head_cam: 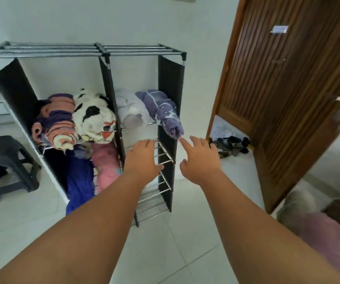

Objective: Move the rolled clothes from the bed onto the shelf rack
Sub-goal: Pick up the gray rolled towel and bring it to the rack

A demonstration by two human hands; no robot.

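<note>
The black-framed shelf rack (pixel 170 83) holds rolled clothes: a purple-and-pink striped roll (pixel 57 121) and a cow-print roll (pixel 92 116) at 9 o'clock, a white roll (pixel 131 111) and a lavender roll (pixel 162 110), overhanging the edge, at 12.

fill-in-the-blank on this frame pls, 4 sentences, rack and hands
1. The purple roll lies in the rack's ____ column, its end sticking out past the front.
2. Both the left hand and the right hand are open and hold ____.
3. The black-and-white roll lies beside a roll striped purple and ____.
4. The stool on the floor stands to the ____ of the shelf rack.

Missing words: right; nothing; pink; left
</note>
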